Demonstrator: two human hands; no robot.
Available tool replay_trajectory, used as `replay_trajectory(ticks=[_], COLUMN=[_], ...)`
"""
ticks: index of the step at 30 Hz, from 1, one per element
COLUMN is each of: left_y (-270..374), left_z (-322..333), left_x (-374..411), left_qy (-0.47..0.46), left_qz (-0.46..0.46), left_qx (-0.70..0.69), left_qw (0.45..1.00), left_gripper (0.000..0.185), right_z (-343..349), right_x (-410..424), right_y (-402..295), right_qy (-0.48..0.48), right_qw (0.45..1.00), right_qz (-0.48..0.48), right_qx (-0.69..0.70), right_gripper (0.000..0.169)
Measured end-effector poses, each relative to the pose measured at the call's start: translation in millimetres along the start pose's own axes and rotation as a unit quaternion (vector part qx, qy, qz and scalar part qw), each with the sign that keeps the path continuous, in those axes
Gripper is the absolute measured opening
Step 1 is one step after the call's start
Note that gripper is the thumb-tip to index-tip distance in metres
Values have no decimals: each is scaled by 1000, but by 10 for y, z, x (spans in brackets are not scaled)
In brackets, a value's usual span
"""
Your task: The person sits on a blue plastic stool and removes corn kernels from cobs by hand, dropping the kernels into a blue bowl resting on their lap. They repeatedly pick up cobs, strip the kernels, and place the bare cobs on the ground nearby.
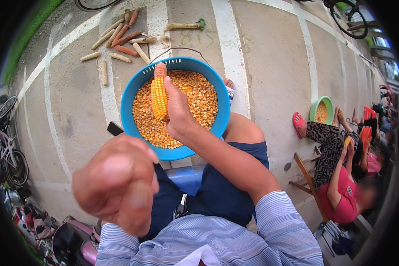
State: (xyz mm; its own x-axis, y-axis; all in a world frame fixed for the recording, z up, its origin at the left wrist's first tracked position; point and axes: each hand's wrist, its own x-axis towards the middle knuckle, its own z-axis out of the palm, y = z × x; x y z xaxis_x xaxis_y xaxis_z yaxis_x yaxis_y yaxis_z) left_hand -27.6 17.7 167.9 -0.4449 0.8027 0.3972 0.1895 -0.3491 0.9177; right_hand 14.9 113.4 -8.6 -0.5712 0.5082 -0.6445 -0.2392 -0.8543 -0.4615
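My right hand (pixel 181 111) grips a corn cob (pixel 159 96) upright over a blue plastic bucket (pixel 223 109). Yellow kernels cover most of the cob, while its far tip is bare and reddish. Loose corn kernels (pixel 199 96) fill much of the bucket, which stands between my legs. Raised close to the camera, my left hand (pixel 118 183) is blurred, its fingers curled in. It is apart from the cob, left of and nearer than the bucket's rim. Whether anything is inside its curled fingers is hidden.
Stripped cobs (pixel 119 36) lie scattered on the paving beyond the bucket. A phone (pixel 114 128) lies by the bucket's left side. To the right, a seated person (pixel 339 196) holds a yellow cob near a green basin (pixel 312 111) of kernels. Bicycles (pixel 16 166) and a pink scooter (pixel 88 251) stand left.
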Motion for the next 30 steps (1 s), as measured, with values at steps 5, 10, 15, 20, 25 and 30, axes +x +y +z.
replay_trajectory(ticks=[5, 10, 15, 20, 25, 30], left_y=[437, 545, 563, 521, 619, 497], left_z=[-153, -304, -386, -202, -251, -245], left_x=[-275, -119, 36, -4, -56, 230], left_qy=[46, -73, -161, -81, -69, -213], left_qz=[133, 179, 139, 200, 142, 172], left_qx=[-74, -136, -202, -179, -176, -208], left_qw=[987, 971, 956, 960, 972, 939], left_gripper=[36, 60, 57, 54, 54, 56], right_z=[53, 34, 8, 11, -4, 10], right_x=[-19, -32, 36, 16, 10, 25], right_y=[-44, -39, 44, 28, 15, 47], right_qy=[14, 4, 5, -2, -6, -8], right_qw=[999, 999, 1000, 1000, 1000, 1000], right_qz=[25, 39, 7, 16, 17, 8], right_qx=[17, -7, 9, -4, -11, 1], right_gripper=[37, 37, 36, 36, 36, 36])
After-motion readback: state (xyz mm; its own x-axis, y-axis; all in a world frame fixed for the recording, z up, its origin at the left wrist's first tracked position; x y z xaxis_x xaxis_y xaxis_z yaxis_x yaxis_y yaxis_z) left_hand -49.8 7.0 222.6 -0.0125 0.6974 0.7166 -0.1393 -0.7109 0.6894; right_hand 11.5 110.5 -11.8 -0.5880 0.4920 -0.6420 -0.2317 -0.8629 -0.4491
